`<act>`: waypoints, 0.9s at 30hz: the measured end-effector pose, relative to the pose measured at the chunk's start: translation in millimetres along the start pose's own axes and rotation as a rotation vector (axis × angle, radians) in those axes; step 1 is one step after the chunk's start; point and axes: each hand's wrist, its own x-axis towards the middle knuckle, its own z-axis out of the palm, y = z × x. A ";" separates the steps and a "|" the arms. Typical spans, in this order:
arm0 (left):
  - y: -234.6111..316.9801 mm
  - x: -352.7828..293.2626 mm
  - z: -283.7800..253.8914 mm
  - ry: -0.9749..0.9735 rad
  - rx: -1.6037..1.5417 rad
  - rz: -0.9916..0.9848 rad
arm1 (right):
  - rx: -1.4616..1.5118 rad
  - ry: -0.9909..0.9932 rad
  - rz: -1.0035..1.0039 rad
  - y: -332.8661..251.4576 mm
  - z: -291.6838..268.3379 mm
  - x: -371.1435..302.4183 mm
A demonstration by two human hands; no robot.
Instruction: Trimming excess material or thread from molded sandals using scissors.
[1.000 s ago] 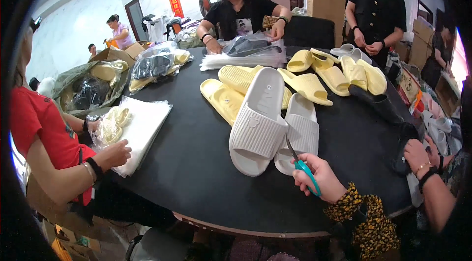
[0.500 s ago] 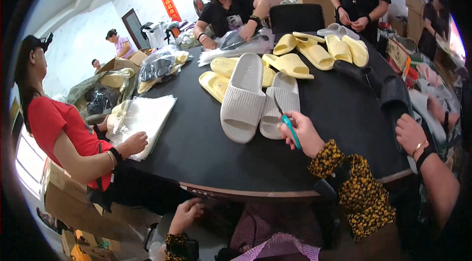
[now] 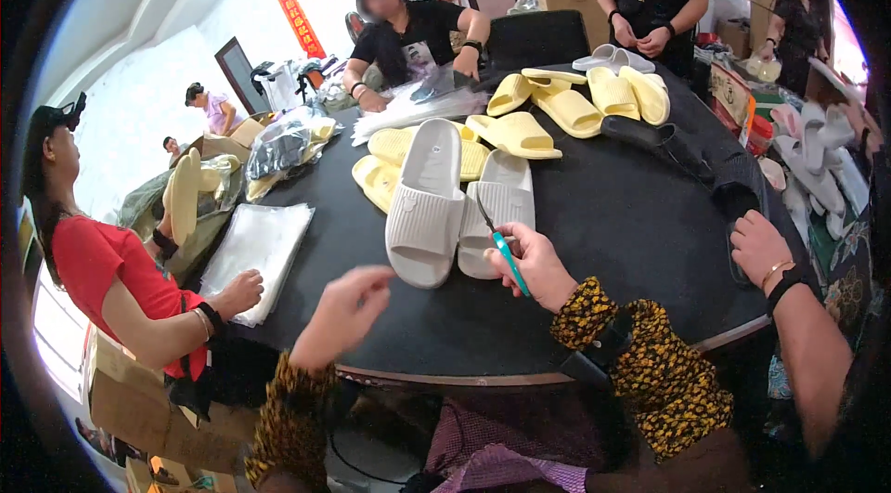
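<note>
My right hand (image 3: pixel 534 272) is closed round a teal-handled cutting tool (image 3: pixel 511 263) with a thin, curved dark blade. The blade lies over the right one of two grey ribbed slippers (image 3: pixel 498 205); whether it touches is unclear. Just left of that stands the other grey slipper (image 3: pixel 425 214), its toe toward me. My left hand (image 3: pixel 342 312) is in the air over the table's near edge, close to this slipper's toe. It is slightly blurred, with fingers loosely bent and apart, and nothing shows in it.
Yellow slippers (image 3: pixel 520 134) lie behind the grey pair on the black table (image 3: pixel 603 242). At right, a co-worker's hand (image 3: pixel 759 247) rests by dark slippers (image 3: pixel 738 187). Clear plastic bags (image 3: pixel 260 252) lie at left beside a person in red (image 3: pixel 121 279). More people stand or sit around.
My left hand has risen from below the table edge toward the grey slippers. The view has shifted slightly. The person in red now holds a yellow slipper up, off the plastic bags.
</note>
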 end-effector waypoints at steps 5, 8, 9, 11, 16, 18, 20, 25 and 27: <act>-7.6 98.9 18.1 0.078 0.264 0.302 | 0.013 0.064 -0.061 -2.2 -7.7 8.8; -19.5 146.6 30.6 0.105 0.485 0.383 | 0.037 0.122 -0.074 -4.4 -9.0 13.5; -23.9 158.7 35.0 0.099 0.476 0.384 | 0.035 0.130 -0.066 -5.9 -10.0 12.9; -27.2 176.1 40.9 -0.128 0.485 0.256 | 0.123 0.175 -0.079 -7.6 -9.9 13.4; 1.1 196.1 53.9 -0.353 0.459 0.199 | 0.030 0.174 -0.164 -0.1 -13.9 16.6; 10.6 198.2 56.0 -0.441 0.489 0.163 | 0.042 0.170 -0.186 2.9 -12.1 19.6; -6.5 202.7 64.0 -0.520 0.493 0.198 | 0.036 0.181 -0.211 6.8 -12.4 20.9; -19.3 199.3 64.3 -0.491 0.446 0.163 | 0.008 0.159 -0.194 2.2 -13.2 16.8; -32.1 186.6 57.2 -0.437 0.455 0.164 | 0.044 0.125 -0.196 1.1 -5.9 17.9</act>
